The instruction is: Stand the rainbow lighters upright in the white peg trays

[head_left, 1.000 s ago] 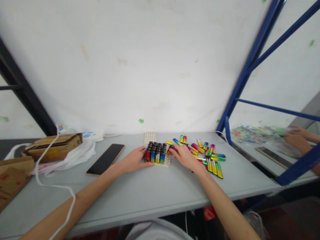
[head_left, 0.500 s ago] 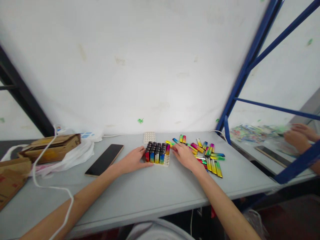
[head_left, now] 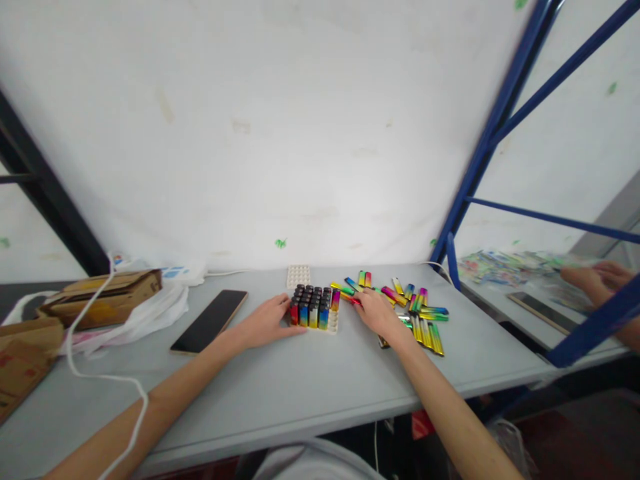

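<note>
Many lighters [head_left: 425, 330], gray tabletop [head_left: 300, 380], white wall [head_left: 310, 133] behind.

Here's the head view, worn high over the near edge of the grey table [head_left: 280, 393], facing forward and tipped down! Grey clothing [head_left: 315, 460] pokes in at six o'clock, right under the lens; the left forearm [head_left: 185, 377] slants in from eight, the right forearm [head_left: 435, 387] from between four and five. Straight ahead, the white wall [head_left: 300, 133] fills twelve. And it's wide: blue frame [head_left: 495, 133] at two, cardboard box [head_left: 110, 297] between eight and nine!
</note>
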The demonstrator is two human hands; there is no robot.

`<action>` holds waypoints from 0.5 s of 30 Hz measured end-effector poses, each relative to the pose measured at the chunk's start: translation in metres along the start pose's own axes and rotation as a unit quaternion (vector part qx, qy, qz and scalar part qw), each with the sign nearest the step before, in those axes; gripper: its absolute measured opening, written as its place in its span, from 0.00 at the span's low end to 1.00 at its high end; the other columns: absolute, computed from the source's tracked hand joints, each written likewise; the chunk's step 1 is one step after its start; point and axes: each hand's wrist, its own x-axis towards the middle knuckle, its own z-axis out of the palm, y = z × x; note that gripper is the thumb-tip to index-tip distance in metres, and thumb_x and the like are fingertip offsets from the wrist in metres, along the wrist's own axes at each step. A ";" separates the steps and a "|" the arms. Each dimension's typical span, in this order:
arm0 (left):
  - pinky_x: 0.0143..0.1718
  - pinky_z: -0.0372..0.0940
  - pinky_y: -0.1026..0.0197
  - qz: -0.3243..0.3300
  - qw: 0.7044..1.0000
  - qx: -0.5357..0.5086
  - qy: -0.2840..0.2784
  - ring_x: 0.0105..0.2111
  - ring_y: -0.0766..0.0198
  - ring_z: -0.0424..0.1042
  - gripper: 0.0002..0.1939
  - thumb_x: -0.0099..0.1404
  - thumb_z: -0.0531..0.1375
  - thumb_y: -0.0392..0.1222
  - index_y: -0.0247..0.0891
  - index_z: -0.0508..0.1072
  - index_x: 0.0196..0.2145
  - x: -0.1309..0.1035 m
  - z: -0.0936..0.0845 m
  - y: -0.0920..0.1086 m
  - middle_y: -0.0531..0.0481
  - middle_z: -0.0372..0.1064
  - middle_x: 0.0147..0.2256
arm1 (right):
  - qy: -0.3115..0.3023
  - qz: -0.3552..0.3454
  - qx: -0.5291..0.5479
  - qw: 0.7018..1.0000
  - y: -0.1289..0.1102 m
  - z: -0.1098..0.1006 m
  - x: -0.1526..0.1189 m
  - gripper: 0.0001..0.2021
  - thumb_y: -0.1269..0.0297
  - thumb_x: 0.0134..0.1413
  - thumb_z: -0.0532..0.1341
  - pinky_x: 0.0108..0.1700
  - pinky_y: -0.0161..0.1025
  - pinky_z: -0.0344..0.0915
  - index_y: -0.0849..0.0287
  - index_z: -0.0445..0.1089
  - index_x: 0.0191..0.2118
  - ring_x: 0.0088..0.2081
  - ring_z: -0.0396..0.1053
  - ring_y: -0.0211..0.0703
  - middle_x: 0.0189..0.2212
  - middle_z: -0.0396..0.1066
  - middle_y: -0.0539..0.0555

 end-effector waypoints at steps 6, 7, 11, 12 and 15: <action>0.54 0.68 0.49 -0.006 1.000 0.009 -0.008 0.46 0.48 0.73 0.28 0.64 0.59 0.70 0.39 0.76 0.38 0.000 0.000 0.001 0.41 0.72 0.45 | 0.159 0.013 0.143 0.977 0.007 -0.003 0.007 0.13 0.64 0.68 0.55 0.52 0.47 0.66 0.61 0.76 0.46 0.45 0.73 0.53 0.43 0.75 0.63; 0.53 0.68 0.49 -0.008 1.000 0.013 -0.011 0.46 0.47 0.73 0.28 0.64 0.59 0.70 0.39 0.76 0.38 0.000 -0.001 0.001 0.41 0.72 0.45 | 0.180 0.011 0.187 0.966 0.007 -0.005 0.009 0.12 0.62 0.67 0.56 0.51 0.47 0.66 0.60 0.76 0.45 0.44 0.72 0.52 0.42 0.76 0.62; 0.54 0.68 0.49 -0.014 0.999 0.023 -0.019 0.47 0.46 0.73 0.29 0.65 0.59 0.70 0.38 0.76 0.39 0.001 -0.001 0.001 0.40 0.72 0.46 | 0.210 0.024 0.399 0.892 0.005 -0.015 0.011 0.16 0.50 0.61 0.63 0.47 0.45 0.68 0.58 0.78 0.42 0.41 0.73 0.49 0.41 0.78 0.58; 0.54 0.67 0.49 -0.013 0.999 0.022 -0.020 0.48 0.46 0.72 0.29 0.65 0.59 0.70 0.38 0.76 0.40 0.001 -0.001 0.001 0.40 0.72 0.47 | 0.206 0.026 0.451 0.868 0.003 -0.017 0.011 0.17 0.48 0.60 0.64 0.47 0.44 0.68 0.58 0.77 0.41 0.41 0.73 0.49 0.40 0.78 0.57; 0.56 0.66 0.49 -0.010 0.999 0.024 -0.024 0.49 0.46 0.72 0.28 0.65 0.59 0.69 0.39 0.77 0.41 0.001 -0.001 0.002 0.40 0.72 0.49 | 0.197 0.043 0.565 0.800 -0.005 -0.023 0.008 0.19 0.44 0.56 0.67 0.43 0.40 0.67 0.58 0.75 0.35 0.38 0.72 0.46 0.34 0.76 0.52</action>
